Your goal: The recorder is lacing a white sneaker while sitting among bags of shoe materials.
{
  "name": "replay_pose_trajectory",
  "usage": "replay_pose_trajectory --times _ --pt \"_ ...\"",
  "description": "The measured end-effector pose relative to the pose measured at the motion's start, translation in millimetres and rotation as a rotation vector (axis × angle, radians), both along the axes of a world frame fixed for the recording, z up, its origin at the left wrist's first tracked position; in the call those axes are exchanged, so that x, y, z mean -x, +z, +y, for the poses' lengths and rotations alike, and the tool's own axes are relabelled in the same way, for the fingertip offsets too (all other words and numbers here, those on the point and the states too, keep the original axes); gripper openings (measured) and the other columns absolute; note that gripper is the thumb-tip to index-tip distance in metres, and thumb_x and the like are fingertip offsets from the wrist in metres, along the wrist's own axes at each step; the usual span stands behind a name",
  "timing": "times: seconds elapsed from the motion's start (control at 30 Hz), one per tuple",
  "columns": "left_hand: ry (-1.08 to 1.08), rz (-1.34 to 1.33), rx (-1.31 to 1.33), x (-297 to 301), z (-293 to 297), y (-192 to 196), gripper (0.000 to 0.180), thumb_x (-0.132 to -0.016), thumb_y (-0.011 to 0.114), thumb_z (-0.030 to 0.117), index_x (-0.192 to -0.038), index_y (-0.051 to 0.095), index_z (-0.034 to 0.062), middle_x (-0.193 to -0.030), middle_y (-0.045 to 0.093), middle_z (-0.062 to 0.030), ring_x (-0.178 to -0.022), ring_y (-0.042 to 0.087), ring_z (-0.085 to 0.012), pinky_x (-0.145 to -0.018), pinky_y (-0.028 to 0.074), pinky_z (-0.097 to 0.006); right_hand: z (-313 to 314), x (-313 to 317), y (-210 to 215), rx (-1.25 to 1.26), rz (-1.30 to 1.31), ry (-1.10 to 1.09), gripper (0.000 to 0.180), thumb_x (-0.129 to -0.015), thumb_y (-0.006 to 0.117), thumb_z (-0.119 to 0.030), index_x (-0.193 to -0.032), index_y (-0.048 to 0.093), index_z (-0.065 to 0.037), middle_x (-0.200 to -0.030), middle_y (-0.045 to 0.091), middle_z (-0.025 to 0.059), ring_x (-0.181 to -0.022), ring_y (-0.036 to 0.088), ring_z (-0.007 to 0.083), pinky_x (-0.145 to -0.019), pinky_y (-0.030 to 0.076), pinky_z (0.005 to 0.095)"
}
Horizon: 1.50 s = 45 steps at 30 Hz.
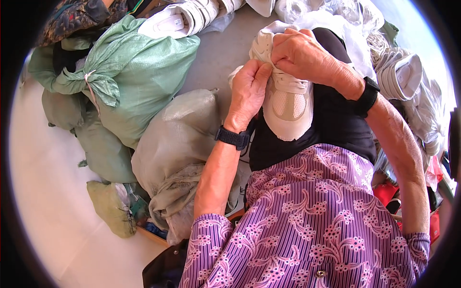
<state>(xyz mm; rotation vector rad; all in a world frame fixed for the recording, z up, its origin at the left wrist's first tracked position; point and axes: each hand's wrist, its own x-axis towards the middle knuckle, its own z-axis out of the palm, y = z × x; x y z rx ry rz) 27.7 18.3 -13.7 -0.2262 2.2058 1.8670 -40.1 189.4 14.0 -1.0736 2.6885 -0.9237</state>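
Observation:
A white sneaker [289, 103] with mesh on its toe lies over my black-clad lap, its toe toward me. Flat pale laces [290, 85] cross its front. My left hand [248, 89] is closed at the left edge of the lacing, thumb and forefinger pinched against the shoe. Over the upper lacing and tongue, my right hand [305, 55] is closed with its fingers curled in. What the right fingertips grip is hidden beneath the hand. Part of another pale shoe [234, 76] shows behind my left hand.
To the left stand a tied green woven sack [144, 81] and a grey sack [177, 129]. White shoes [180, 21] lie at the far side. More nested pale shoes [401, 77] and clear plastic bags [427, 113] crowd the right. Another person's patterned sleeve [72, 21] shows at the upper left.

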Motion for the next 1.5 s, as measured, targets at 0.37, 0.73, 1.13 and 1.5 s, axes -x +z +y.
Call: replay_pose_trajectory --times 0.37,0.73,1.13,1.5 --pt "-0.209 -0.037 0.154 -1 -24 34 0.020 -0.093 0.061 0.021 -0.091 0.063 0.0016 -0.072 0.053 0.0047 -0.065 0.042 -0.0032 -0.056 0.035 -0.021 8 -12 13 -0.199 0.384 0.109 0.009 -0.071 0.065 -0.010 -0.076 0.067 -0.003 -0.092 0.059 0.0078 -0.092 0.058 0.0232 -0.079 0.044 0.0387" --pt "-0.236 0.025 0.273 2 -23 16 0.019 -0.095 0.056 0.020 -0.097 0.064 0.0033 -0.070 0.050 0.0061 -0.063 0.042 -0.0033 -0.054 0.035 -0.020 -1 -10 4 -0.217 0.144 0.015 0.014 -0.068 0.070 -0.012 -0.080 0.072 -0.006 -0.094 0.062 0.0063 -0.091 0.063 0.0260 -0.079 0.047 0.0403" --pt "-0.191 0.077 0.206 -1 -27 8 0.018 -0.096 0.055 0.019 -0.097 0.064 0.0039 -0.071 0.049 0.0069 -0.060 0.040 -0.0028 -0.052 0.033 -0.020 20 -4 1 -0.090 0.343 -0.063 0.009 -0.072 0.060 -0.002 -0.080 0.064 -0.001 -0.088 0.059 0.0136 -0.075 0.066 0.0298 -0.062 0.054 0.0402" --pt "-0.039 0.048 -0.920 10 -88 81 0.018 -0.094 0.057 0.030 -0.093 0.058 0.0124 -0.074 0.050 0.0056 -0.063 0.040 -0.0119 -0.066 0.035 -0.030 75 18 -18 0.044 0.523 -0.186 0.024 -0.075 0.063 -0.009 -0.099 0.065 -0.008 -0.093 0.059 0.0109 -0.088 0.060 0.0302 -0.073 0.049 0.0405"
